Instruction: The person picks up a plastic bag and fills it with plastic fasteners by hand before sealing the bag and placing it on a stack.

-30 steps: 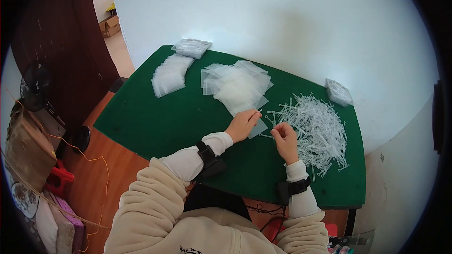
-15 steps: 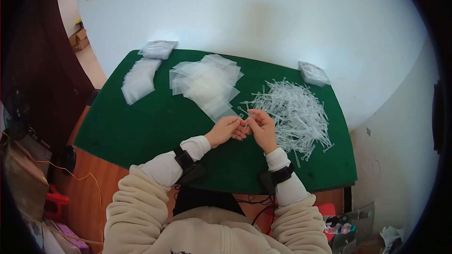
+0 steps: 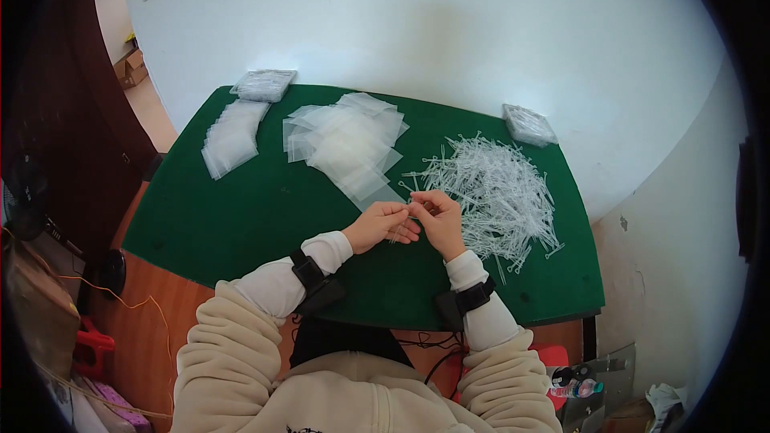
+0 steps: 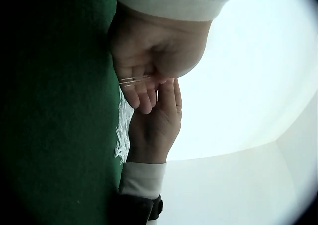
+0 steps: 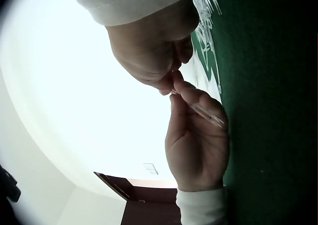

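Observation:
Over the table's front half, my left hand [image 3: 375, 226] pinches a few thin clear plastic sticks [image 5: 208, 115] between thumb and forefinger. Their shafts lie across its fingers, as the right wrist view shows. My right hand [image 3: 441, 224] meets it fingertip to fingertip, thumb and forefinger pinching the other end of the sticks; those ends are mostly hidden by the fingers. Just beyond the right hand spreads a big heap of the same clear sticks [image 3: 501, 200], many with a small ring at one end. Ahead of the left hand lies a loose pile of clear flat bags [image 3: 345, 144].
A fanned row of clear bags [image 3: 233, 140] lies at the left of the green table [image 3: 216, 232]. Wrapped packs stand at the back, one pack [image 3: 265, 85] at left, another pack [image 3: 529, 126] at right. A white wall [image 3: 361, 24] rises behind the table.
My hands, apart a second ago, have come together at the fingertips, the right moving left from the heap's edge. The head view has also shifted to the right.

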`<state>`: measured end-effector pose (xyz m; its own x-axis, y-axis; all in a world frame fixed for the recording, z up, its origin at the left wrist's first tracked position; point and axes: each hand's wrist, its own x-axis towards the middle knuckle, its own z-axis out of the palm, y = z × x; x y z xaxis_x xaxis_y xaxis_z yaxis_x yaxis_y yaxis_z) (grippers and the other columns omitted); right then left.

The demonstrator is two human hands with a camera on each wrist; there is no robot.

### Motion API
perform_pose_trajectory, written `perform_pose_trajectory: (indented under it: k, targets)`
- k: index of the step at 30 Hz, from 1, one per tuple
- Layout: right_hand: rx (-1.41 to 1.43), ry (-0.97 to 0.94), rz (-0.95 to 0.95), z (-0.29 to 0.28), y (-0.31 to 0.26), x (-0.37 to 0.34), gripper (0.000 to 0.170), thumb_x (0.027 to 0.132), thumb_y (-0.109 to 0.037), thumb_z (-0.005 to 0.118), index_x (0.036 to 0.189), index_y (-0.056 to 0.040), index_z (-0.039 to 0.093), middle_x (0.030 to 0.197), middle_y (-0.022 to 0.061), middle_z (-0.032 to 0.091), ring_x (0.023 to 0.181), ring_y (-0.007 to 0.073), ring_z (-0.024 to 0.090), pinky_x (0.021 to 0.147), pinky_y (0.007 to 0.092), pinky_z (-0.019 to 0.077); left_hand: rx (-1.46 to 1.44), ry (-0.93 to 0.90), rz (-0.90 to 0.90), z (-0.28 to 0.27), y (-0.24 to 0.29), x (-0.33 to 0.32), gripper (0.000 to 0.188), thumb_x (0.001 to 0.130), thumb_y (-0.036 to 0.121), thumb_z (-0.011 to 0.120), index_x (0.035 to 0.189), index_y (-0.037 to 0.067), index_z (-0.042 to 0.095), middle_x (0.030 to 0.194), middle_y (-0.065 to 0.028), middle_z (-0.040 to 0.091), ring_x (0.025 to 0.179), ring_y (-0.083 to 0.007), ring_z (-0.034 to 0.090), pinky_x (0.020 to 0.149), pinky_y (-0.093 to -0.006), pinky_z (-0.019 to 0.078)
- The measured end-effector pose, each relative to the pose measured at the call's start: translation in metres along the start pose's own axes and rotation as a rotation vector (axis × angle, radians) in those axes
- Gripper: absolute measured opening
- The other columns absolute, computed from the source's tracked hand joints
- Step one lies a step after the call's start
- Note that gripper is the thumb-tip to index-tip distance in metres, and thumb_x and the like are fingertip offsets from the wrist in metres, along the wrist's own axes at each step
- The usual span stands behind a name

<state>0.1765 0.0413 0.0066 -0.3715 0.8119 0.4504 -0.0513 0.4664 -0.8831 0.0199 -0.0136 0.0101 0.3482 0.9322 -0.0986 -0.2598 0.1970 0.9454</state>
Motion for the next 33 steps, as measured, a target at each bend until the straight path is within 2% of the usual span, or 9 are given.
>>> perform_pose_trajectory:
  k: [3, 6, 9, 10, 13, 22, 27, 31, 33]
  targets:
    - [0.025, 0.006, -0.022, 0.0, 0.002, 0.002, 0.013, 0.079, -0.002, 0.061, 0.092, -0.0004, 0.063, 0.075, 0.0015, 0.06, 0.065, 0.0084, 0.057, 0.058, 0.0201, 0.0445, 0.017, -0.011, 0.022, -0.001, 0.0, -0.002, 0.029, 0.094, 0.024, 0.041, 0.111, 0.003, 0.052, 0.093, -0.0079, 0.059, 0.082, -0.0165, 0.059, 0.075, -0.0287, 0.0487]
    - [0.127, 0.04, -0.004, -0.005, 0.008, 0.003, 0.012, 0.078, -0.001, 0.06, 0.089, -0.0023, 0.065, 0.075, 0.0023, 0.059, 0.065, 0.0109, 0.057, 0.056, 0.0218, 0.0438, 0.036, 0.073, 0.095, -0.007, -0.002, 0.003, 0.025, 0.094, 0.023, 0.041, 0.106, 0.004, 0.054, 0.08, -0.0023, 0.056, 0.067, -0.0098, 0.053, 0.061, -0.0224, 0.045]
    - [-0.614, 0.083, -0.194, -0.027, 0.015, 0.01, 0.011, 0.074, -0.003, 0.062, 0.084, -0.0052, 0.066, 0.076, 0.0053, 0.058, 0.069, 0.0198, 0.056, 0.063, 0.0277, 0.0439, 0.034, 0.217, 0.162, -0.022, 0.006, 0.005, 0.023, 0.094, 0.021, 0.041, 0.103, 0.005, 0.054, 0.073, 0.0007, 0.051, 0.061, -0.0073, 0.046, 0.054, -0.0202, 0.0388]
    - [-0.613, 0.081, -0.186, -0.027, 0.017, 0.009, 0.011, 0.074, -0.003, 0.062, 0.084, -0.0052, 0.066, 0.076, 0.0053, 0.058, 0.069, 0.0198, 0.056, 0.063, 0.0277, 0.0439, 0.037, 0.289, 0.197, -0.026, 0.007, 0.005, 0.022, 0.094, 0.021, 0.041, 0.102, 0.005, 0.055, 0.069, 0.0021, 0.048, 0.058, -0.006, 0.043, 0.051, -0.019, 0.0357]
    - [-0.853, -0.137, -0.177, -0.028, 0.012, 0.005, 0.009, 0.068, -0.01, 0.063, 0.077, -0.0084, 0.065, 0.076, 0.0085, 0.056, 0.079, 0.03, 0.051, 0.071, 0.0375, 0.0417, 0.079, 0.344, 0.227, -0.03, 0.007, 0.005, 0.022, 0.094, 0.021, 0.04, 0.101, 0.006, 0.055, 0.068, 0.0031, 0.047, 0.055, -0.0053, 0.04, 0.048, -0.0189, 0.0318]
    - [-0.801, -0.148, -0.244, -0.018, 0.003, 0.002, 0.004, 0.066, -0.011, 0.064, 0.071, -0.0115, 0.064, 0.078, 0.0073, 0.056, 0.08, 0.0286, 0.05, 0.071, 0.0378, 0.0415, 0.205, 0.339, 0.253, -0.023, 0.006, 0.006, 0.024, 0.095, 0.022, 0.038, 0.102, 0.007, 0.055, 0.065, 0.0045, 0.042, 0.051, -0.0047, 0.033, 0.046, -0.0193, 0.0268]
    - [-0.909, -0.249, -0.219, -0.018, 0.006, -0.001, 0.006, 0.067, -0.011, 0.065, 0.069, -0.0101, 0.059, 0.077, 0.0073, 0.054, 0.08, 0.0282, 0.049, 0.07, 0.0373, 0.0406, 0.204, 0.352, 0.201, -0.024, 0.006, 0.005, 0.024, 0.095, 0.022, 0.037, 0.102, 0.007, 0.055, 0.064, 0.0041, 0.041, 0.052, -0.0049, 0.033, 0.046, -0.0199, 0.0271]
    - [-0.976, -0.236, -0.283, -0.014, 0.007, -0.003, 0.009, 0.068, -0.008, 0.064, 0.072, -0.0074, 0.056, 0.073, 0.0066, 0.052, 0.076, 0.0272, 0.048, 0.067, 0.0364, 0.0394, 0.06, 0.282, 0.2, -0.028, 0.003, 0.006, 0.024, 0.095, 0.022, 0.038, 0.102, 0.006, 0.055, 0.066, 0.003, 0.043, 0.054, -0.0057, 0.038, 0.047, -0.0195, 0.0311]
    - [-0.956, -0.211, -0.373, -0.014, 0.007, -0.003, 0.01, 0.07, -0.008, 0.062, 0.076, -0.0067, 0.054, 0.074, 0.0069, 0.053, 0.075, 0.0279, 0.048, 0.066, 0.0368, 0.0386, 0.045, 0.352, 0.213, -0.024, 0.005, 0.006, 0.024, 0.095, 0.021, 0.037, 0.103, 0.005, 0.054, 0.068, 0.0019, 0.045, 0.056, -0.0071, 0.042, 0.051, -0.0199, 0.0352]
